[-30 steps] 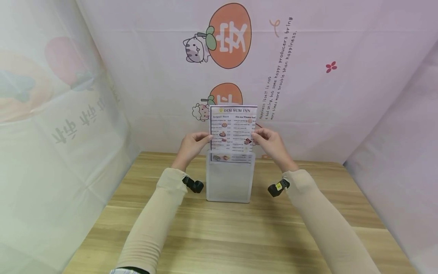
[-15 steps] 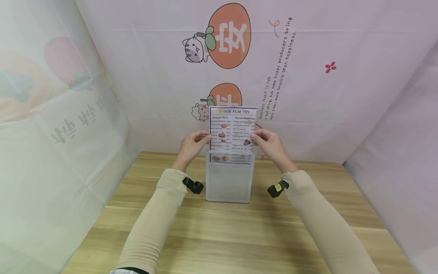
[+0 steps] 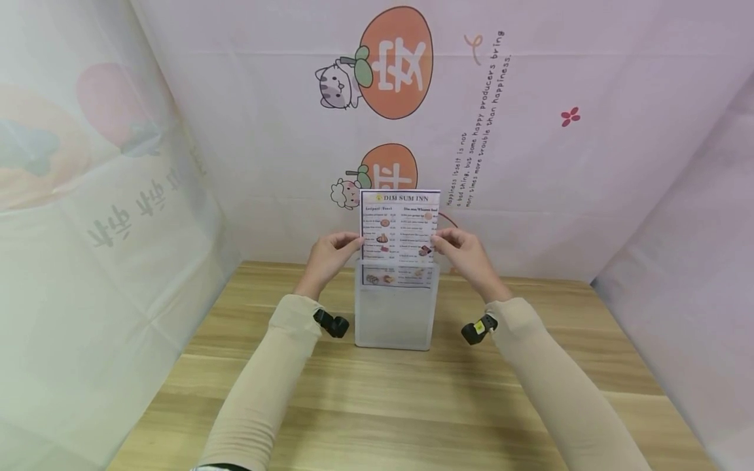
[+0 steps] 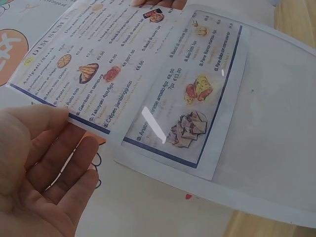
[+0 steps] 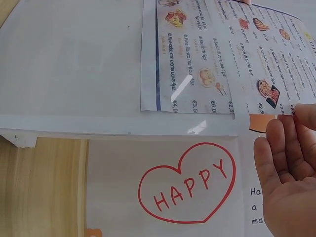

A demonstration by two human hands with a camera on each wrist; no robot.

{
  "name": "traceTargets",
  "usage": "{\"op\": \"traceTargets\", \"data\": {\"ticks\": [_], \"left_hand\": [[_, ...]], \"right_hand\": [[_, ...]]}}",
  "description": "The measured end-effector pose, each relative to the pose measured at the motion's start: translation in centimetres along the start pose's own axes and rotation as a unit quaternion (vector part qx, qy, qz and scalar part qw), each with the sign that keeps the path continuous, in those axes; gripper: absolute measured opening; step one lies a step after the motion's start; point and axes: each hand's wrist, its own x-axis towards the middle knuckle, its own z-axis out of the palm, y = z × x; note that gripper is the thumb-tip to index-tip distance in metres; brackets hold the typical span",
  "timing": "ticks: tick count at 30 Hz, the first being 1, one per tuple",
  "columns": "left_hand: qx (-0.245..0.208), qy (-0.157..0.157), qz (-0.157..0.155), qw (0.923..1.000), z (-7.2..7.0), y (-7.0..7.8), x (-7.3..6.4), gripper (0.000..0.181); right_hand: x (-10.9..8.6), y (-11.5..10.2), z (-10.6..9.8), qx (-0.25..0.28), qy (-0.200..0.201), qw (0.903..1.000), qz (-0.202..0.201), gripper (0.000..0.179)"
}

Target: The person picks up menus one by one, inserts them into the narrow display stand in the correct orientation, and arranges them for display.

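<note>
Menu (image 3: 400,229) btm in clear holder (image 3: 393,319), L hand (image 3: 328,260) + R hand (image 3: 466,256) pinch sides

Both wrist views face the menu (image 3: 398,229) closely

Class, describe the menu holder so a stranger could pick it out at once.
On the wooden table, look toward the far edge, where the left hand and right hand pinch a printed menu. Around the menu's lower end stands a pale, rounded-corner holder. Unlike the menu, the holder's lower part is plain.
</note>
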Motion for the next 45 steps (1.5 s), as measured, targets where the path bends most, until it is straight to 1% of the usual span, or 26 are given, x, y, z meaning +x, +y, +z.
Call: {"op": "traceTargets", "data": {"ticks": [7, 13, 21, 27, 33, 40, 45], "left_hand": [[0.003, 0.000, 0.007, 1.0000, 0.0, -0.5, 0.0, 0.031], [0.004, -0.002, 0.002, 1.0000, 0.2, -0.9, -0.1, 0.030], [0.003, -0.004, 0.008, 1.0000, 0.2, -1.3, -0.2, 0.030], [0.005, -0.008, 0.004, 0.9999, 0.4, -1.6, -0.4, 0.031], [0.000, -0.010, 0.001, 0.9999, 0.5, -1.9, -0.6, 0.031], [0.004, -0.010, 0.007, 0.9999, 0.5, -2.3, -0.7, 0.030], [0.006, -0.013, 0.005, 0.9999, 0.5, -2.5, -0.8, 0.030]], "right_hand": [[-0.2, 0.2, 0.1, 0.003, 0.000, 0.9999, -0.015, 0.040], [-0.4, 0.6, 0.2, 0.003, -0.001, 0.9996, -0.029, 0.039], [-0.4, 1.1, 0.3, -0.016, 0.003, 0.9998, -0.013, 0.043], [-0.7, 1.1, 0.5, -0.009, 0.003, 0.9999, -0.013, 0.041], [-0.9, 1.4, 0.6, -0.013, 0.002, 0.9999, -0.010, 0.041], [-1.0, 1.8, 0.9, -0.007, 0.000, 1.0000, -0.001, 0.038], [-1.2, 2.0, 1.1, -0.003, 0.003, 1.0000, 0.004, 0.038]]}}
